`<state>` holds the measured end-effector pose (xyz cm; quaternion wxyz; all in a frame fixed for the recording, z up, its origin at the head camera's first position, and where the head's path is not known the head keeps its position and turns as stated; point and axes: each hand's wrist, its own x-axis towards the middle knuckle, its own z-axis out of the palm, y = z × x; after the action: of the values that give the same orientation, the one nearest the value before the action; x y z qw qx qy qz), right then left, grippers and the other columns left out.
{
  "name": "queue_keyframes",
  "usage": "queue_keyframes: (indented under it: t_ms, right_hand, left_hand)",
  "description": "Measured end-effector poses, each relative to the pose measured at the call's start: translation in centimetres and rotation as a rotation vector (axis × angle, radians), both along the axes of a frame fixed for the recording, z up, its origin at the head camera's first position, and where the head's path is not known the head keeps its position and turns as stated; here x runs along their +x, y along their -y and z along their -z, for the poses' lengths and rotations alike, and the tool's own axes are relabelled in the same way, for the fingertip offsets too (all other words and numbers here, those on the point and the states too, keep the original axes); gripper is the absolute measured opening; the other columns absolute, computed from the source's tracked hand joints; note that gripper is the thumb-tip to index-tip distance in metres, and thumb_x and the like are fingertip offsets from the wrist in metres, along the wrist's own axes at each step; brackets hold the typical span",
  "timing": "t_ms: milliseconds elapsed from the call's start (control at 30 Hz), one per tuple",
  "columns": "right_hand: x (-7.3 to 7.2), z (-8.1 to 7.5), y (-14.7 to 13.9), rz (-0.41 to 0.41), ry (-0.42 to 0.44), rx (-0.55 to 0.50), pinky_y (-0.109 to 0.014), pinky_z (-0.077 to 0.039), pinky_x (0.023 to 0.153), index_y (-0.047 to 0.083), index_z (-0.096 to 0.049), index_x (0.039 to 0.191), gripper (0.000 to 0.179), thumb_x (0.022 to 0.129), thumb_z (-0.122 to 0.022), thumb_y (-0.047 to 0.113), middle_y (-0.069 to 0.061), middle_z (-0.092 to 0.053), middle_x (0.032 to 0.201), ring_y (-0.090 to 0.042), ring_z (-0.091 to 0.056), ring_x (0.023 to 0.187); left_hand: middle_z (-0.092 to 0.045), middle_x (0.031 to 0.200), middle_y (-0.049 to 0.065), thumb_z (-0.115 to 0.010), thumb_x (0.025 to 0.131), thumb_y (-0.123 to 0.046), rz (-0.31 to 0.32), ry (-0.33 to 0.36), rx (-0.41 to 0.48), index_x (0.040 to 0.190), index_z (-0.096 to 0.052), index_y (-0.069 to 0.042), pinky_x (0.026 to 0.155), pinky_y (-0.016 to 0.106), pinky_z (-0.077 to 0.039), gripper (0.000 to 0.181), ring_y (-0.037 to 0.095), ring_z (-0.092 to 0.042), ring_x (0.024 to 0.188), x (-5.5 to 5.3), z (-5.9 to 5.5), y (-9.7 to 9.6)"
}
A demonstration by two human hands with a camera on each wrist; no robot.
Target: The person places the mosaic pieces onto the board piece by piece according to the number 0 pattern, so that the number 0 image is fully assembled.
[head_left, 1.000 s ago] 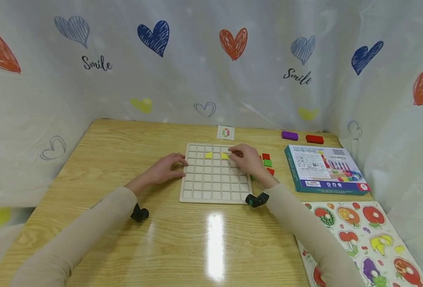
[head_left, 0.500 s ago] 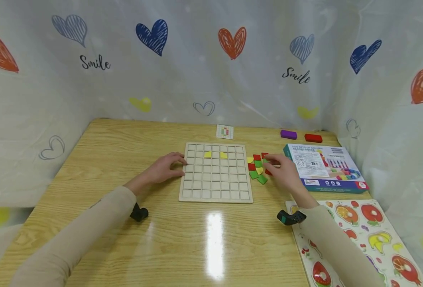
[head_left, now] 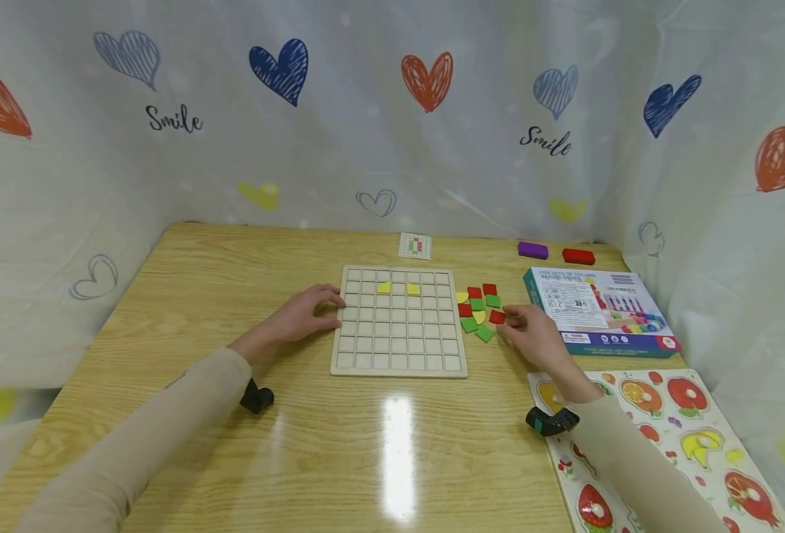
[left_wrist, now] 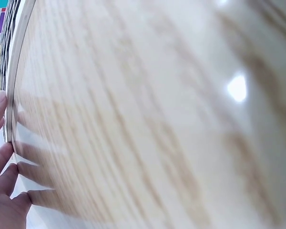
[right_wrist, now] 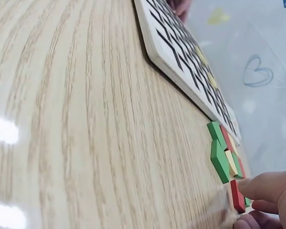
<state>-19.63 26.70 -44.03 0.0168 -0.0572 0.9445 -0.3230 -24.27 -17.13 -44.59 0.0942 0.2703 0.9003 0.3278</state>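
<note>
Fingers spread, my left hand (head_left: pixel 302 314) touches the left edge of the white grid board (head_left: pixel 399 366). In the left wrist view its fingertips (left_wrist: pixel 7 150) rest against the board's rim. Two yellow pieces with a curved side sit in cells of the board's second row, with one bare cell between them. Right of the board, my right hand (head_left: pixel 535 337) pinches a red square tile (head_left: pixel 496 317) at the near right of a loose group of tiles. The right wrist view shows this red tile (right_wrist: pixel 237 196) between thumb and fingers, low on the table.
Several green, red and yellow tiles (head_left: pixel 476 304) lie against the board's right side. A small pattern card (head_left: pixel 415 246) lies behind the board. Purple (head_left: pixel 533 250) and red (head_left: pixel 578 256) blocks, a boxed set (head_left: pixel 598 311) and a fruit puzzle board (head_left: pixel 665 444) are at right.
My right hand has gone from the board's upper right to the tile group, then slightly down to the red tile. The left hand has stayed at the board's edge.
</note>
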Motion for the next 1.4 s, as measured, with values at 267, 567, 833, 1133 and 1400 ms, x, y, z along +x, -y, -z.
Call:
queue_keyframes:
  t_ms: [267, 567, 833, 1133, 1400]
  right_hand:
    - [-0.6, 0.5, 0.1, 0.004, -0.003, 0.022, -0.049, -0.049, 0.086, -0.008, -0.057, 0.129, 0.043, 0.094, -0.066, 0.014, -0.023, -0.057, 0.113, -0.033, -0.056, 0.099]
    - [-1.1, 0.7, 0.3, 0.021, -0.012, 0.047, -0.042, -0.046, 0.079, -0.008, -0.059, 0.126, 0.04, 0.094, -0.066, 0.013, -0.02, -0.058, 0.105, -0.029, -0.052, 0.09]
    - [-1.1, 0.7, 0.4, 0.03, -0.013, 0.051, -0.04, -0.044, 0.078, -0.007, -0.063, 0.121, 0.033, 0.094, -0.066, 0.012, -0.02, -0.057, 0.106, -0.029, -0.051, 0.089]
    - [-1.1, 0.6, 0.3, 0.011, -0.032, 0.049, -0.04, -0.042, 0.076, -0.007, -0.065, 0.12, 0.032, 0.094, -0.066, 0.011, -0.02, -0.058, 0.106, -0.029, -0.05, 0.089]
    - [-0.8, 0.8, 0.1, -0.013, -0.047, 0.041, -0.041, -0.045, 0.078, -0.006, -0.066, 0.118, 0.03, 0.093, -0.066, 0.011, -0.021, -0.059, 0.106, -0.029, -0.053, 0.091]
  left_hand:
    - [-0.045, 0.144, 0.021, -0.071, 0.091, -0.02, 0.006, -0.015, 0.005, 0.121, -0.064, -0.004, 0.111, 0.055, -0.029, 0.035, 0.04, -0.038, 0.135, 0.0, 0.1, 0.1]
    - [-0.044, 0.146, 0.02, -0.071, 0.091, -0.02, -0.003, 0.006, 0.015, 0.121, -0.064, -0.005, 0.113, 0.054, -0.028, 0.035, 0.038, -0.036, 0.138, 0.0, 0.0, 0.2]
    - [-0.045, 0.145, 0.02, -0.071, 0.091, -0.021, 0.006, 0.001, 0.013, 0.121, -0.064, -0.005, 0.111, 0.054, -0.029, 0.035, 0.038, -0.038, 0.136, 0.1, -0.1, 0.0]
    - [-0.045, 0.144, 0.02, -0.071, 0.091, -0.021, 0.0, -0.002, 0.009, 0.121, -0.064, -0.005, 0.111, 0.054, -0.03, 0.034, 0.039, -0.038, 0.136, 0.0, 0.0, 0.0]
    - [-0.044, 0.144, 0.022, -0.072, 0.091, -0.02, 0.0, -0.017, 0.014, 0.122, -0.064, -0.003, 0.112, 0.055, -0.028, 0.036, 0.04, -0.036, 0.136, 0.1, 0.1, -0.1]
